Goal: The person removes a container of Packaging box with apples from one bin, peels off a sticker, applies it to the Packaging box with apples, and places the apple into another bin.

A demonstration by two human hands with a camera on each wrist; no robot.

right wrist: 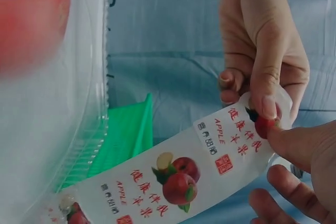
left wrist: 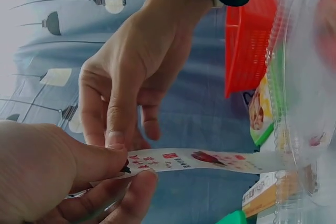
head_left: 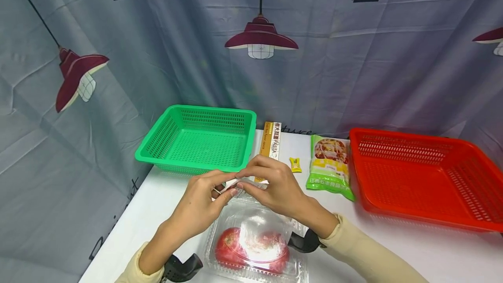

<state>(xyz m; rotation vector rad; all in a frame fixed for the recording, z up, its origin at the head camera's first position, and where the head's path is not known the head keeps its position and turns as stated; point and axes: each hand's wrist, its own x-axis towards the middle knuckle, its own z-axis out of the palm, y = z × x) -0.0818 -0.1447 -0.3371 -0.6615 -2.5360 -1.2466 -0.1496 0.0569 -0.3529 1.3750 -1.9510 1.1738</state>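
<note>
A clear plastic clamshell box (head_left: 257, 217) holds red apples (head_left: 229, 246) and lies in front of the body. From its far side a white paper label strip (right wrist: 152, 177), printed with apples and red characters, stretches up to both hands. My left hand (head_left: 198, 206) pinches the strip's free end between thumb and fingers. Beside it my right hand (head_left: 275, 184) pinches the same end, its thumb almost meeting the left thumb. In the right wrist view the end curls over at the fingertips. The hands hide much of the strip in the head view.
A green basket (head_left: 157, 157) stands at the back left and a red basket (head_left: 412, 217) at the right. Between them lie a pasta box (head_left: 271, 141), a small yellow packet (head_left: 295, 165) and a green food bag (head_left: 331, 167). A grey curtain hangs behind the table.
</note>
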